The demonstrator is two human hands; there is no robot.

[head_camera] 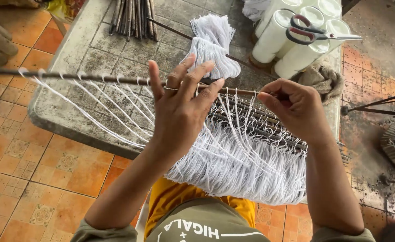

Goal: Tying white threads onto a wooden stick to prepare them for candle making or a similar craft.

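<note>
Lying across the middle above the stone table (94,49): a thin dark stick (94,78) strung with white threads (112,112). Being pinched at its right end by the right hand (296,107), fingers clenched on the stick. Hovering over the stick's middle with fingers spread and released, touching thread: the left hand (184,107). Hanging below, a thick white fringe (242,166) from stacked sticks. Lying behind, a white thread bundle (213,42), spare sticks (130,15), white spools (296,36) carrying red-handled scissors (316,32).
</note>
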